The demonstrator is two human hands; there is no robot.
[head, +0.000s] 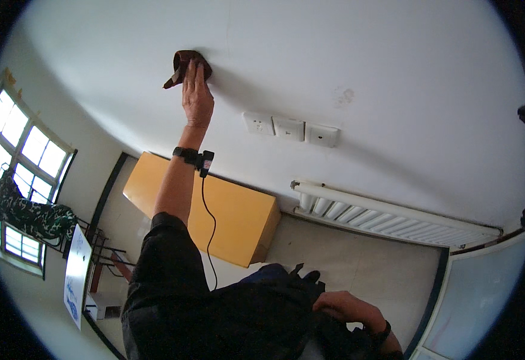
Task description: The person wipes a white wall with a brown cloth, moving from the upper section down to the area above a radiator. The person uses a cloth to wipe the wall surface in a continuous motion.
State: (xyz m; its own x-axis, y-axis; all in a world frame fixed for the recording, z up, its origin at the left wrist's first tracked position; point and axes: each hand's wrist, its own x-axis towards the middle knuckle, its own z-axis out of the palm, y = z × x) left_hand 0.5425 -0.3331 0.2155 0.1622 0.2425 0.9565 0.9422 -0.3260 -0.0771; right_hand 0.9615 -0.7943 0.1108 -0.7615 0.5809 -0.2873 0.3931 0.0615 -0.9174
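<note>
High against the white wall, my left hand (198, 99) presses a folded dark red cloth (202, 66) with extended fingers lying over it. One corner of the cloth sticks out to the left. A black wrist strap carrying a small device (205, 163) sits on my left forearm, and a thin cable hangs from it. My right hand (345, 307) rests low at my waist against dark clothing, its fingers bent. Whether it grips anything there is hidden. Right of the cloth, a grey smudge (344, 96) marks the wall above several white socket plates (290, 128).
Below the sockets a white radiator (393, 218) runs along the wall. A yellow cabinet (231, 216) stands under my left arm. Leftward are a white-topped table (77, 274), camouflage clothing (33, 216) and a window (24, 144). A pale door panel (474, 288) is at right.
</note>
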